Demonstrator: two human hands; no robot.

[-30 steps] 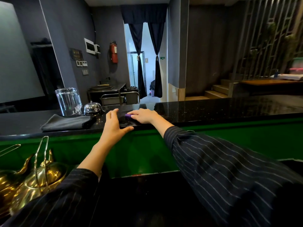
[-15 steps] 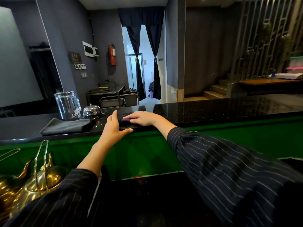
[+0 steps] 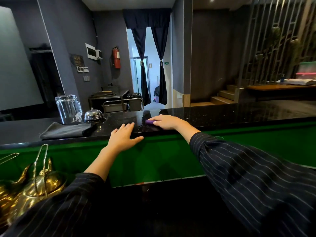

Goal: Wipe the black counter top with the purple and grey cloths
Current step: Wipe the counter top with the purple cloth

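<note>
1. The purple cloth point(image 3: 150, 121) is being pressed flat under the right hand point(image 3: 165, 121), near the counter top's point(image 3: 239, 111) front edge.
2. The left hand point(image 3: 124, 136) is being rested at that edge, fingers spread, holding nothing.
3. The grey cloth point(image 3: 65, 130) is lying off toward the left end, nearer the left hand.
4. The shiny black top is stretching bare to the right, in a dim room.

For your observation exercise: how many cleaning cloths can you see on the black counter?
2. The purple cloth sits under the right hand, mostly hidden. The grey cloth lies folded left of the left hand, before the glass.
</note>
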